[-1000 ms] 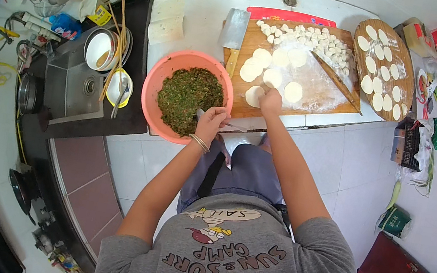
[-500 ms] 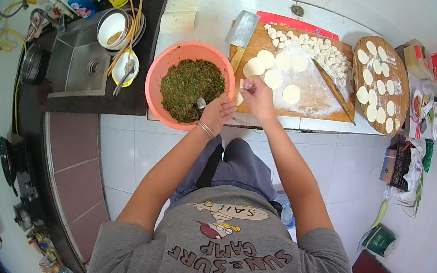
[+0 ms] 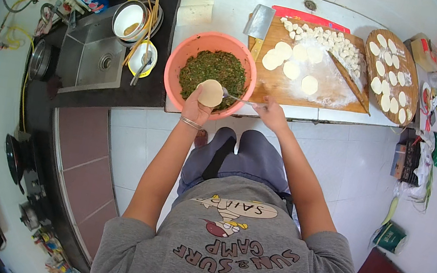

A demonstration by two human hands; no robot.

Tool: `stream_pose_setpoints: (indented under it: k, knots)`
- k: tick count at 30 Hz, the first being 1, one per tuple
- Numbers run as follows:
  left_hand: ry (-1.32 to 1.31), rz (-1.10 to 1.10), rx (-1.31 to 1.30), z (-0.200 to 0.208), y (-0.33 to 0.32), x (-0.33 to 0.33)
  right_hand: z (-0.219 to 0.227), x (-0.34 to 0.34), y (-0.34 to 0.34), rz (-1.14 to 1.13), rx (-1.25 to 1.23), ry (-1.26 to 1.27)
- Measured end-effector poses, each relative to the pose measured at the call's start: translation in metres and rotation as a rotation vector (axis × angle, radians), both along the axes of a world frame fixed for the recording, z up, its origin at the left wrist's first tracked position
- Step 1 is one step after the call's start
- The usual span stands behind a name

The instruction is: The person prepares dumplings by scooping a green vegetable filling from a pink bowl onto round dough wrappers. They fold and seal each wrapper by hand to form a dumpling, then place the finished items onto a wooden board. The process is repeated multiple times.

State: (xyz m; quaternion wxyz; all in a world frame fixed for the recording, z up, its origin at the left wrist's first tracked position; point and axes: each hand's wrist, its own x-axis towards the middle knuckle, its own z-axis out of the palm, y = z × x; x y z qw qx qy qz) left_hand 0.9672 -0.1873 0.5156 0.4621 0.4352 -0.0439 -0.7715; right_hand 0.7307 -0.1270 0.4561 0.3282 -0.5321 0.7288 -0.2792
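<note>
A round dough wrapper (image 3: 211, 94) lies on the fingers of my left hand (image 3: 196, 109), over the near rim of the pink basin (image 3: 172, 66). Green chopped filling (image 3: 213, 70) fills the basin. My right hand (image 3: 272, 115) grips the handle of a metal spoon (image 3: 237, 99), whose bowl reaches into the filling just right of the wrapper. Several more dough wrappers (image 3: 292, 70) lie on the floury wooden cutting board (image 3: 271, 90) to the right, beside a heap of small dough pieces (image 3: 330, 44).
A cleaver (image 3: 259, 22) rests at the board's left edge, and a tapered wooden rolling pin (image 3: 347, 81) lies across its right part. Further right, a round wooden board (image 3: 388, 49) carries several wrappers. Left of the basin are bowls (image 3: 130, 18), chopsticks (image 3: 153, 12) and a sink (image 3: 90, 62).
My left hand now has a dough wrapper on it, over the basin. My right hand has left the board's edge and taken hold of the spoon. The whole view has shifted slightly.
</note>
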Motion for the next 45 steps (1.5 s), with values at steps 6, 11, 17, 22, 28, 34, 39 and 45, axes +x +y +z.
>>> stream_pose_setpoints:
  k: [6, 11, 17, 22, 28, 34, 39, 45]
  knots:
    - [0.077, -0.079, 0.086, -0.001, -0.010, 0.063, 0.025, 0.041, -0.008, -0.166, 0.162, -0.852]
    - [0.163, -0.224, 0.132, 0.004, -0.018, 0.098, 0.073, 0.078, -0.026, -0.092, 0.112, -0.839]
    - [0.213, -0.352, 0.149, -0.001, -0.028, 0.124, 0.089, 0.097, -0.024, 0.035, -0.200, -0.141]
    - [0.237, -0.369, 0.139, -0.003, -0.035, 0.128, 0.093, 0.116, -0.008, 0.007, -0.423, -0.098]
    - [0.165, -0.360, 0.125, 0.000, -0.033, 0.123, 0.083, 0.122, 0.011, 0.151, -0.335, -0.042]
    - [0.125, -0.313, 0.130, -0.008, -0.033, 0.117, 0.078, 0.118, 0.020, 0.204, -0.318, -0.086]
    - [0.077, -0.303, 0.113, -0.004, -0.034, 0.113, 0.073, 0.114, 0.017, -0.020, -0.027, -0.346]
    - [0.038, -0.302, 0.080, -0.007, -0.042, 0.116, 0.045, 0.111, -0.007, -0.432, 0.174, -0.814]
